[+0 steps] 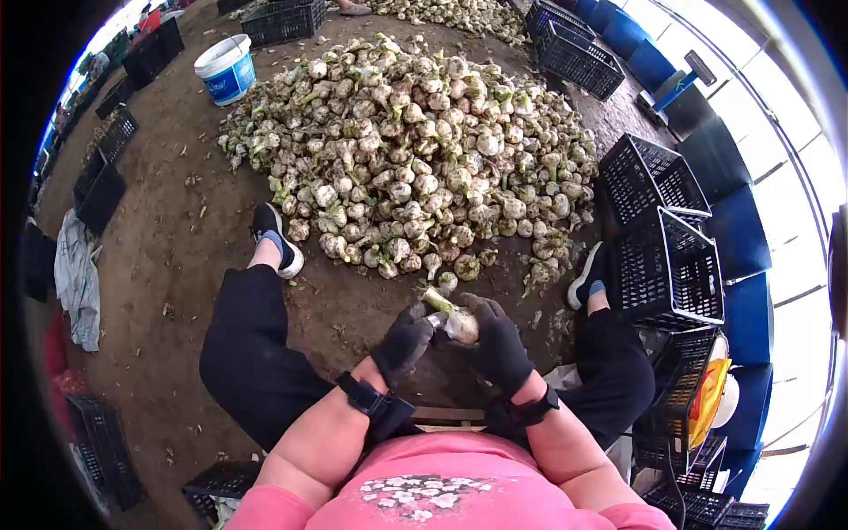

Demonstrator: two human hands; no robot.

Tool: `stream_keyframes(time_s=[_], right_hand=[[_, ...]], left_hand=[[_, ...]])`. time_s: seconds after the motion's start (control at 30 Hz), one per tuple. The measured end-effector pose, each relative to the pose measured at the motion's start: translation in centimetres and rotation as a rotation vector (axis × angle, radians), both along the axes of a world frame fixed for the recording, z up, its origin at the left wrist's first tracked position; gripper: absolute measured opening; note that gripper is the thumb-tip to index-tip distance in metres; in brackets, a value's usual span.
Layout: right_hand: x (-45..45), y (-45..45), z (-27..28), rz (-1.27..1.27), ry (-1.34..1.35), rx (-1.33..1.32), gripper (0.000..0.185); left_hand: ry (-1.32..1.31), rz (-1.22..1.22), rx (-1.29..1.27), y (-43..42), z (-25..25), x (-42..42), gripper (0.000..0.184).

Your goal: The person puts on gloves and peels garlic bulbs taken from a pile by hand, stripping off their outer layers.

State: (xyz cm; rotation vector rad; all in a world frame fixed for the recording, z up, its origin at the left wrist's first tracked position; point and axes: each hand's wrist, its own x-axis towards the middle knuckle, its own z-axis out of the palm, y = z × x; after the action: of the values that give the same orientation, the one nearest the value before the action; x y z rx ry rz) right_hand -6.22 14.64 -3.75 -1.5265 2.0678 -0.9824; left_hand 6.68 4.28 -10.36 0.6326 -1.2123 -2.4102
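In front of my lap, my right hand (499,346), in a dark glove, is closed around a garlic bulb (462,328). The bulb has a pale, dirty skin and a green stem stub pointing up and left. My left hand (402,344), gloved as well, is closed beside the bulb. A small shiny metal tool (436,320) shows at its thumb, touching or very close to the bulb; its full shape is hidden. Just beyond my hands spreads a large heap of garlic bulbs (415,150), many with green stubs.
Black plastic crates (667,265) line the right side, beside blue panels (738,230). A white and blue bucket (226,71) stands left of the heap. More crates (99,190) and a grey cloth (78,278) lie at the left on the dirt floor.
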Motion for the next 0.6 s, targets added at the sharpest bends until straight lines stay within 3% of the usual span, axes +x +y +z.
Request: stream_keyframes(time_s=[0.07, 0.13, 0.17, 0.23, 0.27, 0.33, 0.37, 0.43, 0.47, 0.57, 0.6], right_hand=[[0.0, 0.1, -0.3, 0.008, 0.041, 0.029, 0.064], [0.7, 0.1, 1.4, -0.091, -0.402, 0.081, 0.067], [0.6, 0.2, 0.8, -0.093, -0.401, 0.082, 0.067], [0.5, 0.1, -0.3, -0.147, -0.932, 0.019, 0.067], [0.5, 0.1, -0.7, -0.148, -0.933, 0.017, 0.067], [1.1, -0.3, -0.5, -0.091, -0.153, -0.109, 0.065], [1.1, -0.3, -0.4, -0.092, -0.156, -0.109, 0.065], [1.2, -0.3, -0.4, -0.061, 0.246, -0.124, 0.056], [1.3, -0.1, -0.5, -0.065, 0.244, -0.124, 0.056], [1.2, 0.6, -1.0, -0.064, 0.092, -0.155, 0.054], [1.0, 0.7, -1.3, -0.175, -0.574, -0.18, 0.055]], left_hand=[[-0.028, -0.006, -0.007, 0.0, -0.1, 0.0, 0.03], [-0.044, 0.07, -0.022, 0.1, 0.7, 0.0, 0.038], [-0.044, 0.068, -0.02, -0.1, 0.6, 0.1, 0.038], [0.036, -0.001, 0.11, -0.6, 0.3, 0.5, 0.045], [0.035, -0.003, 0.109, -0.5, -0.4, 0.1, 0.045], [-0.208, 0.216, -0.255, 0.5, -2.0, -1.0, 0.047], [-0.211, 0.215, -0.256, 0.9, -2.3, -1.1, 0.047], [-0.04, 0.331, -0.344, 1.1, -0.9, -1.4, 0.053], [-0.02, 0.259, -0.173, 1.1, -0.3, -1.2, 0.054], [-0.133, 0.26, -0.185, 1.4, 0.1, -1.4, 0.053], [-0.129, 0.257, -0.185, 1.4, 0.3, -1.4, 0.053]])
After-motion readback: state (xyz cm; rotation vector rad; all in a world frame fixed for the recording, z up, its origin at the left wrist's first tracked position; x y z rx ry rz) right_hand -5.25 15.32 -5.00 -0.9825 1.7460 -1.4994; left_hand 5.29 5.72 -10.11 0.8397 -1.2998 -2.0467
